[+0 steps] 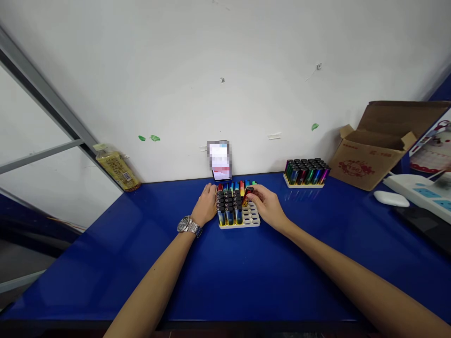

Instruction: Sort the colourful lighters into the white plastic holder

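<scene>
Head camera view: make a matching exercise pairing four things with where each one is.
Things:
1. wristwatch
2. plastic bottle of yellow drink
3. open cardboard box
4. lighter

Places:
A. far right of the blue desk
B. in the right hand
C. on the left wrist
D. far left corner of the desk

Pairs: 1-C, 2-D, 3-A, 4-B

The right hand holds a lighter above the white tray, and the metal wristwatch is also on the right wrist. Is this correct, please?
Not quite: the head view shows the metal wristwatch on the left wrist, not the right. The rest stands: the right hand holds a lighter above the white tray.
</scene>
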Motion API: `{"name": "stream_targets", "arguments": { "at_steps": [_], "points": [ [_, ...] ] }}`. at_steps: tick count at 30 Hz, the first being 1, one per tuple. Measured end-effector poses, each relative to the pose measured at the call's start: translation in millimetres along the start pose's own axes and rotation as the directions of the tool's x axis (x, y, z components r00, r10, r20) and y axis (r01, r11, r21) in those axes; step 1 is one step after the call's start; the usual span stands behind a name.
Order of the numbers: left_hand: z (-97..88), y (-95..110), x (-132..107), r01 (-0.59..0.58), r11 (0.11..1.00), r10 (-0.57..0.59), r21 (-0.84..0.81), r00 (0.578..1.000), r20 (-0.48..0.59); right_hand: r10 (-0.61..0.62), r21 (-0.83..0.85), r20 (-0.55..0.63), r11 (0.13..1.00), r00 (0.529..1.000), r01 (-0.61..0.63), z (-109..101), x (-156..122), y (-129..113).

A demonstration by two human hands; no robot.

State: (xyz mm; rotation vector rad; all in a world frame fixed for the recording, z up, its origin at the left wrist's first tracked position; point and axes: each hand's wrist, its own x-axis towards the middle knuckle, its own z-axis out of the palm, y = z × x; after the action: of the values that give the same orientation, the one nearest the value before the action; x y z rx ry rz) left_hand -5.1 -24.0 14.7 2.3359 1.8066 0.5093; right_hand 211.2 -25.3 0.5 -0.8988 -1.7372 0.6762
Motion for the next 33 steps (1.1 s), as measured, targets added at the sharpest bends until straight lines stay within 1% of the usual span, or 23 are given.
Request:
{"name": "stream_targets", "arguments": {
  "at_steps": [2, 5, 9, 10, 12, 14, 16, 18, 20, 22, 25, 29, 31, 33],
  "points": [
    [0.9, -1.3, 0.3, -0.007, 1.000, 0.007, -0.005, 1.000, -0.005, -0.021, -0.087, 0.017, 0.996, 1.000, 0.022, -1.0, 0.8, -1.7],
    [2.2, -2.4, 0.7, -0.013, 1.000, 0.013, -0.005, 1.000, -0.012, -0.080, -0.185, 0.050, 0.979, 0.996, 0.088, -1.9, 1.6, -4.3],
    [3.0, -1.6, 0.8, -0.007, 1.000, 0.007, 0.004, 1.000, -0.028, -0.092, -0.282, 0.108, 0.952, 0.990, 0.119, -2.5, 1.6, -4.4],
    [3.0, -1.2, 0.6, -0.004, 1.000, 0.004, 0.007, 1.000, -0.030, -0.093, -0.310, 0.109, 0.943, 0.990, 0.123, -3.6, 1.7, -3.7],
    [2.7, -0.7, 0.4, 0.001, 1.000, 0.000, 0.007, 1.000, -0.027, -0.091, -0.365, 0.063, 0.925, 0.994, 0.108, -7.8, 2.6, -1.6],
    [2.3, -0.6, 0.2, 0.002, 1.000, -0.002, 0.004, 1.000, -0.023, -0.053, -0.455, -0.015, 0.890, 0.998, 0.040, -14.1, 4.3, 1.4],
    [1.8, -0.7, 0.2, 0.003, 1.000, -0.003, -0.001, 1.000, -0.018, 0.000, -0.592, -0.076, 0.804, 0.997, -0.045, -20.6, 6.3, 5.5],
    [1.3, -0.6, 0.3, 0.010, 1.000, -0.010, -0.005, 1.000, -0.009, 0.040, -0.718, -0.053, 0.692, 0.998, -0.066, -25.2, 7.5, 10.3],
    [0.8, -0.2, 0.4, 0.020, 1.000, -0.020, -0.006, 1.000, 0.000, 0.082, -0.781, 0.024, 0.624, 0.996, -0.033, -27.1, 7.8, 14.5],
    [0.4, 0.2, 0.3, 0.022, 1.000, -0.022, -0.001, 1.000, 0.002, 0.132, -0.800, 0.090, 0.600, 0.987, -0.007, -26.6, 7.5, 16.6],
    [0.2, 0.4, 0.2, 0.007, 1.000, -0.007, 0.007, 1.000, -0.003, 0.186, -0.819, 0.107, 0.573, 0.977, -0.020, -24.5, 7.0, 15.2],
    [0.7, -0.3, 0.4, 0.002, 1.000, -0.002, 0.004, 1.000, -0.013, 0.216, -0.855, 0.056, 0.514, 0.975, -0.065, -22.3, 7.2, 10.7],
    [0.9, -0.7, 0.6, 0.002, 1.000, -0.002, -0.002, 1.000, -0.007, 0.269, -0.876, 0.008, 0.466, 0.963, -0.123, -21.5, 7.8, 10.6],
    [1.1, -1.1, 0.7, 0.001, 1.000, -0.001, -0.004, 1.000, 0.000, 0.327, -0.879, -0.012, 0.447, 0.945, -0.166, -21.2, 8.6, 13.1]
  ]
}}
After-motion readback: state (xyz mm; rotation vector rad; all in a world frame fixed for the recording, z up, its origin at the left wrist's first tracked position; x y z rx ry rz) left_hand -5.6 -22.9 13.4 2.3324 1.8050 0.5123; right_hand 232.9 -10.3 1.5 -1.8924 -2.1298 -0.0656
